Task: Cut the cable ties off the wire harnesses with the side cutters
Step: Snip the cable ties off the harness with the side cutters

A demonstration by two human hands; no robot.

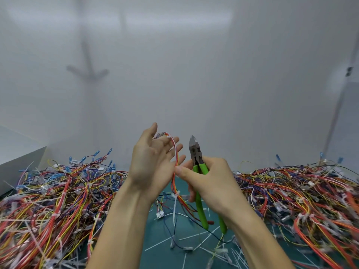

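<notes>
My left hand (pixel 153 160) is raised over the mat with its fingers nearly straight, and a thin red, orange and white wire harness (pixel 175 171) lies across its fingertips. A white cable tie (pixel 169 136) sits on the harness near my fingertips; another white cable tie (pixel 174 196) hangs lower down. My right hand (pixel 209 181) grips the green handles of the side cutters (pixel 196 154), whose grey jaws point up just right of the harness. My right thumb and forefinger also touch the harness.
Large tangles of coloured harnesses lie at the left (pixel 54 200) and right (pixel 303 195). Between them a green cutting mat (pixel 171 247) carries cut white tie pieces, loose wires and a white connector (pixel 160 215). A white wall stands behind.
</notes>
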